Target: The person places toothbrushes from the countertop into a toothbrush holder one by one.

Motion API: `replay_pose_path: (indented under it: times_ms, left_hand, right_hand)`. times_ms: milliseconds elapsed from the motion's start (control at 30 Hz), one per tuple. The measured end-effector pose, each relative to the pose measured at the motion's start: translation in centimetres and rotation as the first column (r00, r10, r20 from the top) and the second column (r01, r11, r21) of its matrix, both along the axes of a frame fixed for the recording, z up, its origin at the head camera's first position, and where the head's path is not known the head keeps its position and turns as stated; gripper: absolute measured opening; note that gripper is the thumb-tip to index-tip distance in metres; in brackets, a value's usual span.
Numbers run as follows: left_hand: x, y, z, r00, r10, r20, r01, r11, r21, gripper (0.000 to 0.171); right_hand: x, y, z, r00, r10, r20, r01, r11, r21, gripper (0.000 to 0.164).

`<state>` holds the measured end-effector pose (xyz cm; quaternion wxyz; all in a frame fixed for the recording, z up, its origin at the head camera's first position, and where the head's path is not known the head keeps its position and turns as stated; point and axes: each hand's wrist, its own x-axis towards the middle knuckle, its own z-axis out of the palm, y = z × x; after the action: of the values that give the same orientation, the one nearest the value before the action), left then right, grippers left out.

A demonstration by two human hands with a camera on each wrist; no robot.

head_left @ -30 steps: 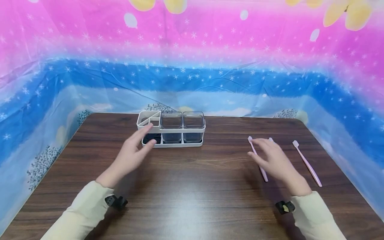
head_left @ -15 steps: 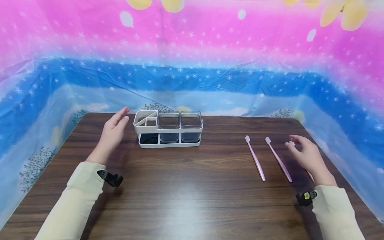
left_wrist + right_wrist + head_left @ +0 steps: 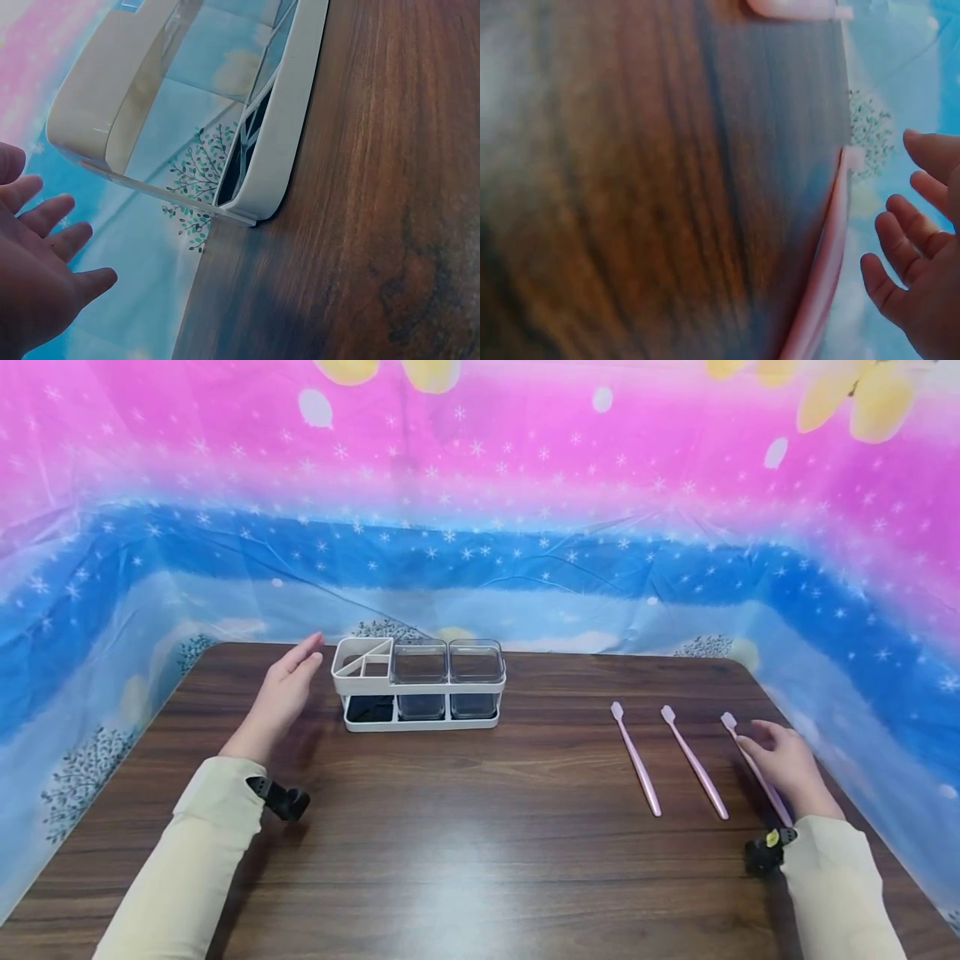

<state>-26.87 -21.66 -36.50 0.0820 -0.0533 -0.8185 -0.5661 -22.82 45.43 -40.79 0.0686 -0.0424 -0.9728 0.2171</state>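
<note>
My left hand [image 3: 279, 697] is held just left of a white two-tier holder [image 3: 367, 683], its fingers extended and holding nothing. In the left wrist view the fingers [image 3: 64, 217] are spread, apart from the holder's end. Over at the right, my right hand [image 3: 789, 768] hovers above the handle of the rightmost pink toothbrush [image 3: 753, 765]. Its relaxed fingers [image 3: 904, 232] show a gap to that toothbrush in the right wrist view. Side by side to its left lie a middle pink toothbrush [image 3: 696, 762] and a left pink toothbrush [image 3: 637, 760], heads pointing away.
Two clear square cups [image 3: 420, 664] sit in the holder, beside a divided section. The dark wood table [image 3: 450, 843] ends at a patterned cloth backdrop [image 3: 570, 552] on three sides. A small black camera [image 3: 281, 797] sits on the left wrist.
My right hand has moved right from the left and middle toothbrushes, then lowered over the rightmost one. My left hand has shifted left, from in front of the holder to beside it.
</note>
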Motion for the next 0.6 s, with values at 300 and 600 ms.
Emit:
replay_pose_path:
  times_ms: [300,600]
  left_hand:
    - [-0.1,0.6,0.2,0.998,-0.057,0.033,0.058,0.998,-0.001,0.053]
    - [-0.3,1.0,0.1,0.997,-0.054,0.048,0.054,0.998,0.014,0.053]
  right_hand:
    - [-0.5,1.4,-0.9,0.984,-0.016,0.177,0.015,1.0,0.004,0.067]
    - [-1.0,1.3,-1.1,0.967,-0.057,0.247,0.055,0.998,0.015,0.063]
